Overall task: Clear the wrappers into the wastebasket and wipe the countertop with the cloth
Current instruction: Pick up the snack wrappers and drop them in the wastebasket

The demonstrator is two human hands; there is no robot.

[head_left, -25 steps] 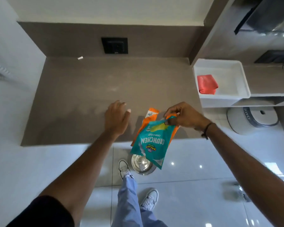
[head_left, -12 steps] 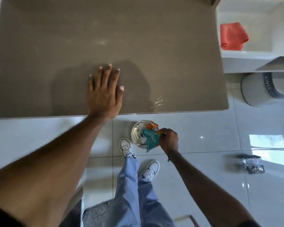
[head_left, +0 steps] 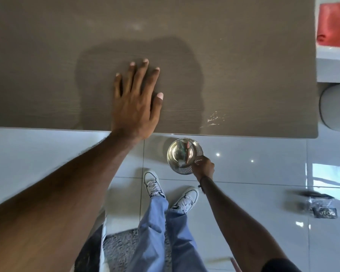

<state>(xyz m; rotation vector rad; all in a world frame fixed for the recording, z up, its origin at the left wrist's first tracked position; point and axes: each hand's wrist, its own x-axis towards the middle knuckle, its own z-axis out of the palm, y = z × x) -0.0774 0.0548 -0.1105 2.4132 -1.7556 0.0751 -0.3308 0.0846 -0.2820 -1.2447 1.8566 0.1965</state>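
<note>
The left hand (head_left: 134, 107) lies flat on the brown countertop (head_left: 234, 55) just left of centre frame, palm down and fingers spread, holding nothing; its wrist crosses the counter's near edge. Below that edge, at centre frame, the shiny metal wastebasket (head_left: 185, 167) stands on the pale tiled floor (head_left: 253, 173), seen from straight above. The right hand (head_left: 203, 166) reaches down to the basket's lower-right rim, touching or just over it; its fingers are curled loosely inward, and whether anything is pinched between them cannot be told at this size. The wrappers (head_left: 185, 149) show as a smear of teal and orange inside the basket's mouth, up and to the left of the right hand's fingertips, apart from them, with a small pale scrap lower in the basket nearer the fingers. A dark band circles the right wrist. On the countertop, right of the left hand and near the front edge, a patch of pale crumbs or residue (head_left: 214, 118) lies directly above the basket in the frame. The red cloth (head_left: 333, 26) sits folded in a white tray (head_left: 330, 54) at the upper right corner, well apart from both hands. White sneakers and blue trouser legs stand below the basket.
</note>
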